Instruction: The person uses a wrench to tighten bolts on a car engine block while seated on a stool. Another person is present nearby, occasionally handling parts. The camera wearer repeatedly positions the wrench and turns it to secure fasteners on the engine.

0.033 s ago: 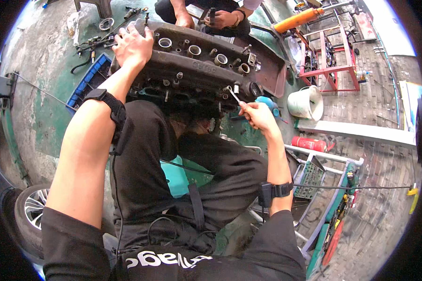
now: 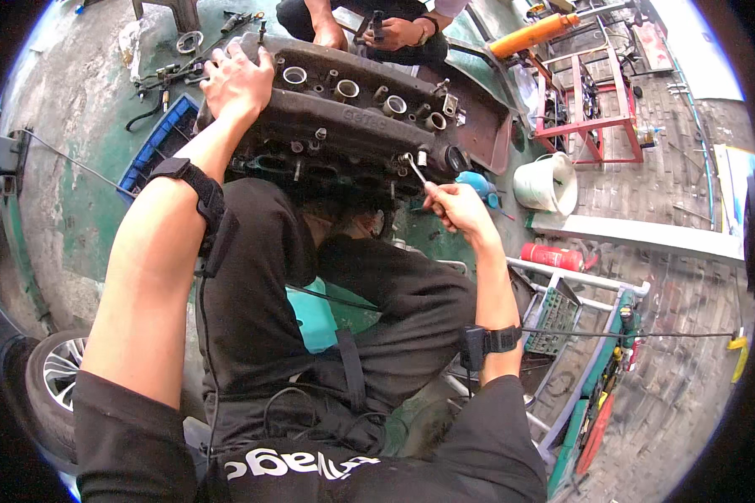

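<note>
In front of me stands a dark, greasy engine with a valve cover [image 2: 327,113] that has a row of round openings along its top. My left hand [image 2: 237,82] lies spread on the cover's far left end, holding nothing. In my right hand [image 2: 455,205] is a wrench [image 2: 418,170], its handle gripped between closed fingers. Its ring-shaped end sits at a fastener on the engine's near right side, beside a small pale cylinder [image 2: 422,158]. A black round cap [image 2: 456,158] is just right of there.
Across the engine, another person's hands [image 2: 398,33] hold a dark part. A blue tray [image 2: 155,151] lies left, near loose parts. To the right are a white bucket [image 2: 545,186], a red extinguisher [image 2: 554,256], a red metal frame [image 2: 591,130] and a tool cart [image 2: 587,289]. A wheel [image 2: 54,381] stands lower left.
My right hand and the wrench handle have shifted very slightly left. The left hand stays in place on the cover.
</note>
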A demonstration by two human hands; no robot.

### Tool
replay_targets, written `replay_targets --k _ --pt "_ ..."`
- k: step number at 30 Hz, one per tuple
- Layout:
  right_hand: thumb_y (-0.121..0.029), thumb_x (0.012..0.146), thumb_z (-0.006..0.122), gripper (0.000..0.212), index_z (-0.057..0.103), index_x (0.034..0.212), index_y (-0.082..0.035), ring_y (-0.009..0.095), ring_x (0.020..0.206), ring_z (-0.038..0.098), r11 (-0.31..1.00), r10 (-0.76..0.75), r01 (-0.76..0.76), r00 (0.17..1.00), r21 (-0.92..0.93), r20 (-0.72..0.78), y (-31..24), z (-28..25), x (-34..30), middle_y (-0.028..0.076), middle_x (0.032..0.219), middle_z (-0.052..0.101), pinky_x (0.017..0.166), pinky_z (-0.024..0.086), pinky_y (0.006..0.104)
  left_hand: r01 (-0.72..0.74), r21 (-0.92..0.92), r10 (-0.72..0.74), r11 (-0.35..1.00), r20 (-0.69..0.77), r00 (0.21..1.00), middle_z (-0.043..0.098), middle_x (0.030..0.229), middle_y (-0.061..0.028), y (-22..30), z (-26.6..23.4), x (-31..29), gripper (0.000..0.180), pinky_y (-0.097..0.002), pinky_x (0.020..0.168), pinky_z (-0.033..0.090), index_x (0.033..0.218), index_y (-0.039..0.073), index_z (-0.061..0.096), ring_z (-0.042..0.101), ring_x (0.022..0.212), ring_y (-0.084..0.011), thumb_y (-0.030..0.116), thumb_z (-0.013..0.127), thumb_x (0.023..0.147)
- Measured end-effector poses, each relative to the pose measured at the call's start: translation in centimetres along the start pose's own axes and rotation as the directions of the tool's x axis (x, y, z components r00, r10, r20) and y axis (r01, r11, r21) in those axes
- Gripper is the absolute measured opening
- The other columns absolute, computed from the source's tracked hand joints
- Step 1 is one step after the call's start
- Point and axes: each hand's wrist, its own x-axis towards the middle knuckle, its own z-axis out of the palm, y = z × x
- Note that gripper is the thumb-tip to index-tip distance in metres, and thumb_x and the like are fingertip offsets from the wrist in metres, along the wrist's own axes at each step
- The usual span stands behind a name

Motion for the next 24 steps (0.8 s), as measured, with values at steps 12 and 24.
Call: replay_targets --k 12,24 --pt "-0.037 0.091 0.063 0.040 0.063 0.074 0.000 0.018 0.044 0.054 0.947 0.083 -0.088 0.996 0.307 0.029 -0.9 4.3 -1.1 0.005 0.060 0.056 0.042 0.048 0.0325 -0.009 -0.053 0.008 0.999 -0.029 1.000 0.048 0.134 -0.0201 -0.2 -0.1 -0.1 0.061 -0.0486 0.099 0.040 0.133 0.003 0.046 0.046 0.124 -0.0353 0.048 0.042 0.092" --pt "-0.022 0.100 0.045 0.030 0.059 0.104 0.005 0.033 0.112 0.058 -0.225 -0.264 0.002 0.963 0.974 -0.063 -6.3 15.4 3.6 0.019 0.104 0.064 0.103 0.047 0.0461 -0.019 -0.016 0.018 1.000 -0.052 0.999 0.049 0.132 -0.0195 -0.1 0.1 -0.1 0.060 -0.0474 0.097 0.041 0.132 0.004 0.047 0.048 0.122 -0.0348 0.049 0.043 0.092"
